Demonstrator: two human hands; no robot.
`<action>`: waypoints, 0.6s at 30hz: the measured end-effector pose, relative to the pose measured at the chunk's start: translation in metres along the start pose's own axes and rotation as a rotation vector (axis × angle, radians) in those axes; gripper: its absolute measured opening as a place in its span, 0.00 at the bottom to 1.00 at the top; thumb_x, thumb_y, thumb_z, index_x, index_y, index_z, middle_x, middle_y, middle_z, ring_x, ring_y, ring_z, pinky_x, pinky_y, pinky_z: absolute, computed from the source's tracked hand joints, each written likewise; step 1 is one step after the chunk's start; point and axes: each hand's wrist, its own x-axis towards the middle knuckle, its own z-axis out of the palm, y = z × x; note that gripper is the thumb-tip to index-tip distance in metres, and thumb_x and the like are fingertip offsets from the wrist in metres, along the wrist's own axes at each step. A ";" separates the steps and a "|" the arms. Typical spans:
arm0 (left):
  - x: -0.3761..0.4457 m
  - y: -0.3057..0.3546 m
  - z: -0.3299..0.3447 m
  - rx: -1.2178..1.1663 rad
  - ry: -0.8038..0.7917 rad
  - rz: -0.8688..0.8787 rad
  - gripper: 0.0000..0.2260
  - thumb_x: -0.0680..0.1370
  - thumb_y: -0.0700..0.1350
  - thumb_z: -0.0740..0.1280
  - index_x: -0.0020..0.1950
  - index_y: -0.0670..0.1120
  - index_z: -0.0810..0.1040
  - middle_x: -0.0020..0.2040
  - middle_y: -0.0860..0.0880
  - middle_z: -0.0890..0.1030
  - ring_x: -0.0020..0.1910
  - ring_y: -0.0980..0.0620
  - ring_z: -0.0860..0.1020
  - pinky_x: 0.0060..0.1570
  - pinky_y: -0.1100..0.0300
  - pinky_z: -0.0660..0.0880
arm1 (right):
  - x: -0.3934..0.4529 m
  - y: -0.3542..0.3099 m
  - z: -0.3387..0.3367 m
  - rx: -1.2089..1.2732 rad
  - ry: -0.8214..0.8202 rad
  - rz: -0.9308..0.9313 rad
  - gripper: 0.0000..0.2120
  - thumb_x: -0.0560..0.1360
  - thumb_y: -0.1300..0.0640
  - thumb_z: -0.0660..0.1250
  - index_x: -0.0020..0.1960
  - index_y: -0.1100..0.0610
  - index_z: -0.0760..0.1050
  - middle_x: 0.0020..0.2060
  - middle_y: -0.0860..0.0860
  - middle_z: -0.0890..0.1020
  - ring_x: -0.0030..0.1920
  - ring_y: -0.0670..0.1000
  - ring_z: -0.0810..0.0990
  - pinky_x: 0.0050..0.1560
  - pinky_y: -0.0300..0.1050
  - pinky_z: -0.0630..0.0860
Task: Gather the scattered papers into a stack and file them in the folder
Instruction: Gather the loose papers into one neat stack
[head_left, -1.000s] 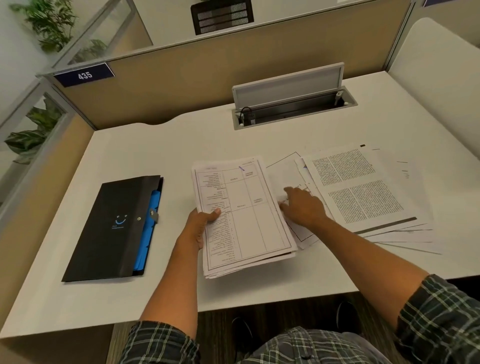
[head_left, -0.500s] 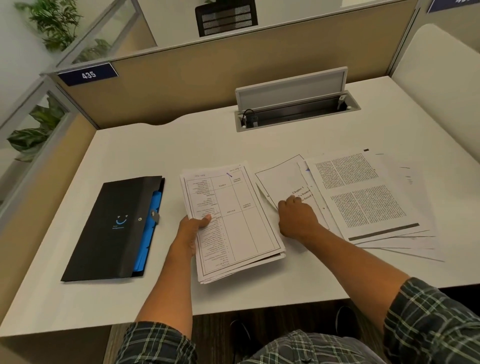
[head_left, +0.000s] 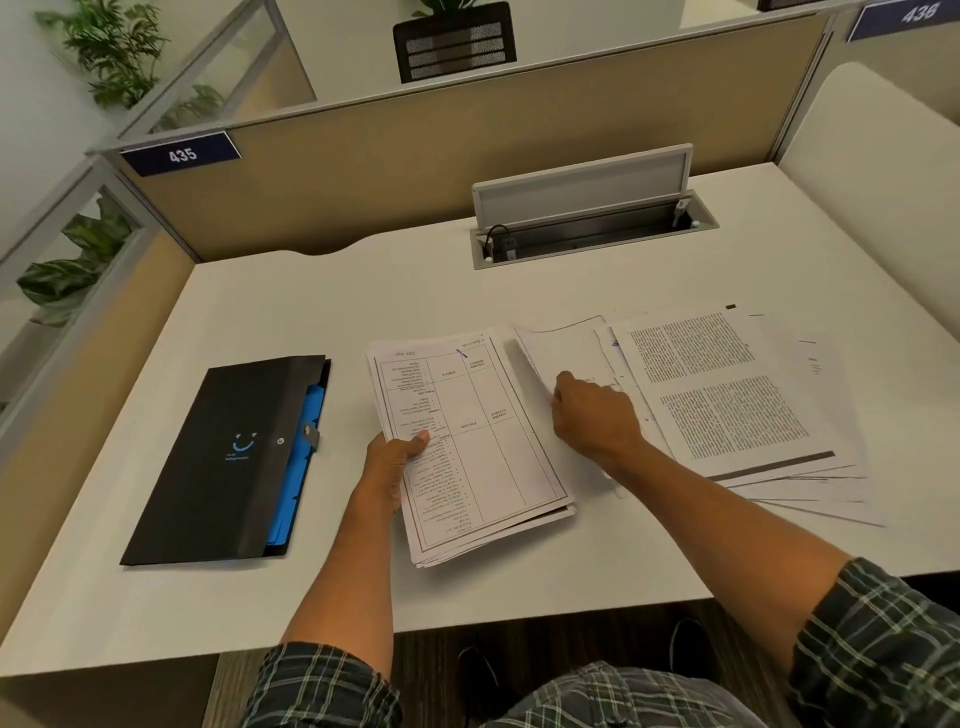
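White table (head_left: 519, 280): carries folder, stack and loose papers.
Loose papers (head_left: 727, 395): fanned out overlapping at right, dense printed page on top.
Folder (head_left: 223, 457): black, flat at left, blue inserts showing along its right edge, well apart from the stack.
Stack (head_left: 483, 457): table-printed sheet uppermost, lying mid-table.
Right hand (head_left: 595, 415): fingers curled, pinching a sheet's edge among the loose papers.
Left hand (head_left: 392, 467): gripping the stack's left edge, thumb on top.

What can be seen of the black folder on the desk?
The folder is long, flat, black and matte, like plastic, with a small blue smile logo on the flap. The flap is shut, with a round snap and a grey tab at its right edge. Blue dividers show along that edge. It lies angled on the white desk, left of the left hand, untouched.
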 end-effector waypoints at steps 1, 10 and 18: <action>0.000 0.000 0.003 0.005 -0.003 0.003 0.16 0.78 0.34 0.71 0.65 0.42 0.78 0.52 0.44 0.86 0.47 0.44 0.85 0.45 0.49 0.84 | 0.000 -0.006 -0.003 0.033 0.030 -0.025 0.09 0.84 0.53 0.58 0.52 0.57 0.71 0.40 0.52 0.82 0.34 0.53 0.76 0.39 0.48 0.75; -0.010 0.004 0.027 0.074 -0.043 0.035 0.15 0.79 0.35 0.68 0.65 0.43 0.77 0.54 0.41 0.85 0.49 0.39 0.85 0.49 0.44 0.83 | -0.007 -0.047 -0.019 0.773 -0.397 -0.121 0.16 0.84 0.43 0.59 0.59 0.55 0.74 0.57 0.50 0.83 0.50 0.51 0.85 0.51 0.54 0.84; -0.018 0.005 0.017 -0.019 -0.187 0.044 0.21 0.74 0.38 0.73 0.67 0.41 0.79 0.57 0.37 0.84 0.50 0.40 0.85 0.49 0.44 0.83 | 0.016 0.019 -0.023 0.703 0.067 0.341 0.41 0.67 0.37 0.77 0.73 0.51 0.66 0.71 0.51 0.73 0.69 0.55 0.73 0.69 0.56 0.70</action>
